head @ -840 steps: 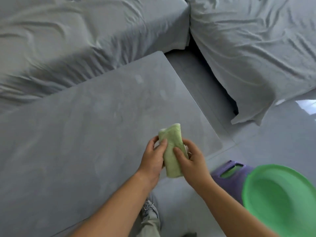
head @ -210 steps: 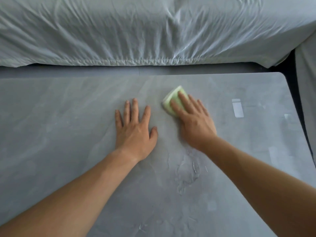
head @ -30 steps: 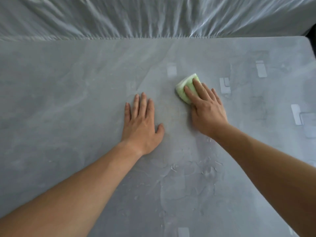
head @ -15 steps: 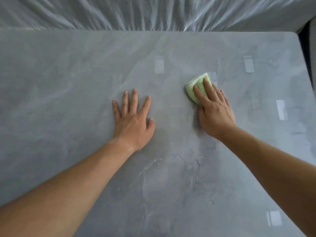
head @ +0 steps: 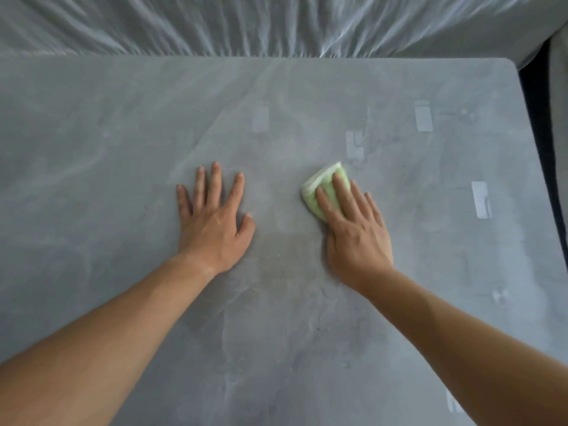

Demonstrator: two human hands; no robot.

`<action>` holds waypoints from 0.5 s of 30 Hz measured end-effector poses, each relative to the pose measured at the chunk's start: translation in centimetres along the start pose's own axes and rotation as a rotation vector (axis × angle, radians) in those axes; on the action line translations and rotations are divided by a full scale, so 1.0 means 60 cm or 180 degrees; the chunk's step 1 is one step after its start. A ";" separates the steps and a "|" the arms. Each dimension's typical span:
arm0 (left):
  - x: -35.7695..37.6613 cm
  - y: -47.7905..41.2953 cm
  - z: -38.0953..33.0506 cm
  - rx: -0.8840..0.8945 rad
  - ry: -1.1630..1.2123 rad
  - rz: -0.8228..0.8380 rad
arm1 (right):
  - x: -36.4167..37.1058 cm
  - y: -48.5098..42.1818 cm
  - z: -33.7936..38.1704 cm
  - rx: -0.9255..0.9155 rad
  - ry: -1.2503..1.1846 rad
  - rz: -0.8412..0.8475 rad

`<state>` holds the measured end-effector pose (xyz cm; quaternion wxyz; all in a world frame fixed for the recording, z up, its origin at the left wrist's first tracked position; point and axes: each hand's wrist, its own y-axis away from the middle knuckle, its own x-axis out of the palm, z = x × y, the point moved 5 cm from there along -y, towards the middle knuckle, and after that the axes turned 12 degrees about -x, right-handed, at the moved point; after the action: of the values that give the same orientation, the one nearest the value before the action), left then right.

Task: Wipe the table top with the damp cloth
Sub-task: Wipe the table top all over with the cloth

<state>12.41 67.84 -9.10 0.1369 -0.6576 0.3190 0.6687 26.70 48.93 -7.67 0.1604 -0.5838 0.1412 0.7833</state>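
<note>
Green damp cloth (head: pixel 324 179), folded into a pad, lies right of centre on the grey table top (head: pixel 123 149) under the right hand (head: pixel 356 238).
Soft and light, the pad will likely bunch or slide out if pushed from one edge, so flat pressure across its middle looks the best hold. The right hand presses it with straight, slightly spread fingers, not curled round it. The left hand (head: pixel 215 229) rests flat, palm down at centre left, well apart from the cloth. Wrinkled grey fabric (head: pixel 276 23) fills the top of the frame.
</note>
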 end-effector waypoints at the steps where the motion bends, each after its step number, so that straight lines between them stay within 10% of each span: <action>1: 0.000 0.000 0.000 0.0008 0.0008 -0.0008 | 0.006 0.016 0.008 -0.0223 0.0040 0.0095; 9: 0.002 0.000 -0.001 0.0019 0.0053 -0.0077 | -0.021 -0.004 -0.061 0.0641 0.0028 -0.0179; 15: -0.002 0.003 -0.002 0.0010 0.0012 0.0032 | 0.023 0.055 0.046 -0.0421 0.0006 0.0069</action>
<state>12.43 67.66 -8.91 0.1339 -0.6570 0.3236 0.6676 22.53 47.16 -8.10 0.1129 -0.5923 0.0956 0.7920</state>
